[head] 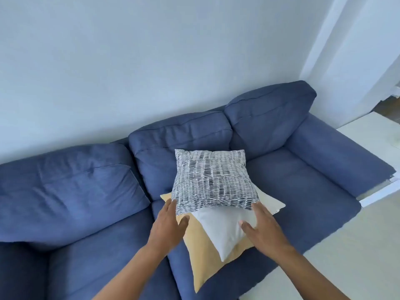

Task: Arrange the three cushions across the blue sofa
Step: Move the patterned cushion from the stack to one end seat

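Note:
Three cushions lie stacked on the middle seat of the blue sofa [75,191]. A patterned grey-and-white cushion [213,180] is on top, over a plain white cushion [225,226], with a yellow cushion [201,263] at the bottom. My left hand [171,224] is at the patterned cushion's near left corner, fingertips against its edge. My right hand [262,224] is at its near right corner, thumb resting on the white cushion. Whether either hand grips the patterned cushion is unclear.
The sofa has three back cushions and a right armrest [337,156], with a white wall [151,61] behind. A pale floor [346,256] lies at the front right. A white surface [376,133] stands beside the armrest.

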